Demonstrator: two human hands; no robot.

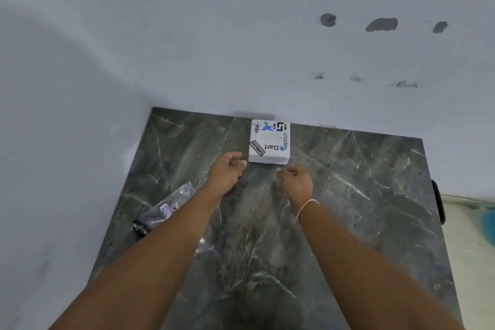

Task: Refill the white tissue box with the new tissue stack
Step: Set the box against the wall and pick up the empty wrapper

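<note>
On the marble worktop [348,209], I'm hovering both hands, left hand [227,169] and right hand [296,181], fingers loosely curled and empty, at six o'clock of the white tissue box [269,142].

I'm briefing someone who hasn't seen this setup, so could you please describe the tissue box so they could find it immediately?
Start at the dark grey marble table pushed against the white wall. At the table's far edge, just beyond both hands, sits the white tissue box. It is the only white, square item there, covered in stickers reading "Dart" and "code", unlike the clear plastic packet at the table's left edge.
</note>
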